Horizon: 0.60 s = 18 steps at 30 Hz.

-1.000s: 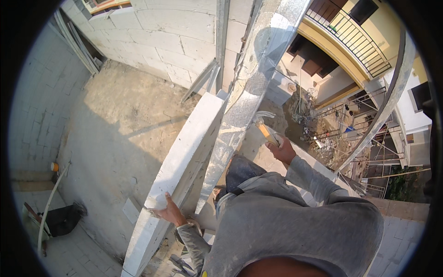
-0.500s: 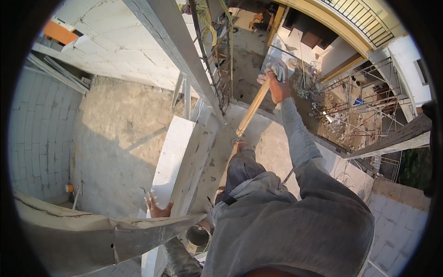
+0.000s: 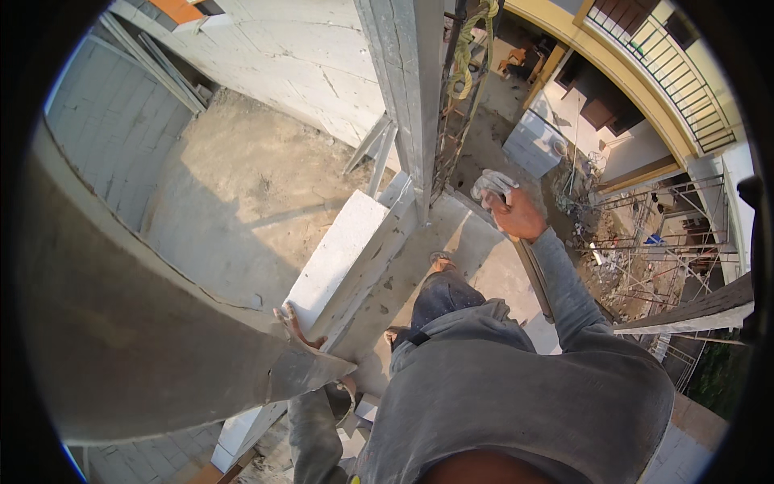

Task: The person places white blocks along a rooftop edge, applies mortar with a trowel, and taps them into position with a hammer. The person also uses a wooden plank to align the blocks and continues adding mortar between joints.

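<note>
My left hand (image 3: pixel 300 327) rests on the edge of a long white block (image 3: pixel 343 250) topping a low wall, its fingers spread and nothing visible in them. Part of that hand and wrist is behind a large grey flap-like thing (image 3: pixel 161 315) close to the camera. Out to the right, my right hand (image 3: pixel 520 214) is closed round a long narrow wooden bar (image 3: pixel 534 278), which slants down alongside my forearm. A crumpled, pale grey cloth-like thing (image 3: pixel 493 184) covers or lies in its fingers; which, I cannot tell.
A grey post (image 3: pixel 407 89) rises past the block's far end, with a yellow rope (image 3: pixel 462 64) beside it. Beyond the ledge (image 3: pixel 439 230) under my feet is a drop to lower ground with rubble and scaffolding (image 3: pixel 669 234). A bucket-like rim (image 3: pixel 348 395) shows near my left sleeve.
My right hand has swung the bar from pointing down-left to slanting down-right, nearer my forearm. My left hand stays on the block. The view has shifted, and the grey flap fills more of it.
</note>
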Available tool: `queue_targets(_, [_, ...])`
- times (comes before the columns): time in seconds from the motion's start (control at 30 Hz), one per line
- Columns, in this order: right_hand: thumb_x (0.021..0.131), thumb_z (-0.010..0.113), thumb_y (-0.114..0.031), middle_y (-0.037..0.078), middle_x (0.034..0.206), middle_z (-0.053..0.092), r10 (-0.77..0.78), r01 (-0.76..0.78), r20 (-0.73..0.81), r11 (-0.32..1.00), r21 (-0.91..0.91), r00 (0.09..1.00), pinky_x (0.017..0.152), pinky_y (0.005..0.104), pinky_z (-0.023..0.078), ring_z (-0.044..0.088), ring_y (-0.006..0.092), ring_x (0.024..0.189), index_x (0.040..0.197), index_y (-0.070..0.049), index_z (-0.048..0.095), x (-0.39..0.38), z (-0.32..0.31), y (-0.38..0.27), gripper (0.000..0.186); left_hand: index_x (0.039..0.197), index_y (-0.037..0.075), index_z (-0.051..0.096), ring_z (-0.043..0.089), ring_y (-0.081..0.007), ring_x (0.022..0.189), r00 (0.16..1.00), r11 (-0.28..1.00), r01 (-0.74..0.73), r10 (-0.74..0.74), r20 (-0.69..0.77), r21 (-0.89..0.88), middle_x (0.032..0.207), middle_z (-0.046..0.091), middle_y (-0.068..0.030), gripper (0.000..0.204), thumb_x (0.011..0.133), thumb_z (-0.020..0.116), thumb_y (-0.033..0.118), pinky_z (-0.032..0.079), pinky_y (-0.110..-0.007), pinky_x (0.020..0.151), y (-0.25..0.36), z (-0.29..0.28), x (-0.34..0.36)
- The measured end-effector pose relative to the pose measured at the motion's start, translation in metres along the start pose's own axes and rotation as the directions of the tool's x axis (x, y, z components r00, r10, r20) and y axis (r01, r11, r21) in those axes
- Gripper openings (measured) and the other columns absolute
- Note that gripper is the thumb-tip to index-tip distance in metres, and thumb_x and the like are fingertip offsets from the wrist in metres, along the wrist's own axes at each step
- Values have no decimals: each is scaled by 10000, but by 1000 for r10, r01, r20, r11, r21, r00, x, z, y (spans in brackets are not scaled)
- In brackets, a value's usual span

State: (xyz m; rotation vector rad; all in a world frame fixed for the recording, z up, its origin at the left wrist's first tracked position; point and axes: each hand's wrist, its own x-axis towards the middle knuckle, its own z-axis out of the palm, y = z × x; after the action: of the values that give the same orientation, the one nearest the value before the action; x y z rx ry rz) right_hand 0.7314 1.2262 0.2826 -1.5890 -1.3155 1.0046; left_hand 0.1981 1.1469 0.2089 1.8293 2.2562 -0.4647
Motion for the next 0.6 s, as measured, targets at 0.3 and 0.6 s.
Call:
queue_targets(0.3, [994, 573, -259, 161, 875, 690, 270, -171, 377, 946, -274, 886, 618, 443, 571, 686, 288, 668, 1093, -8, 658, 163, 194, -63, 283, 1617, 269, 260, 234, -464, 1509, 977, 991, -51, 24, -213, -126, 1673, 208, -179, 983, 808, 819, 251, 351, -688, 1093, -20, 47, -3])
queue_targets(0.6, [965, 577, -268, 204, 935, 722, 351, 204, 476, 591, -781, 806, 695, 480, 569, 704, 350, 776, 1049, -11, 688, 193, 190, -26, 292, 1604, 335, 279, 289, -477, 1483, 975, 972, 36, -86, -205, -233, 1664, 226, -192, 926, 839, 772, 164, 331, -688, 1102, -13, 35, -14])
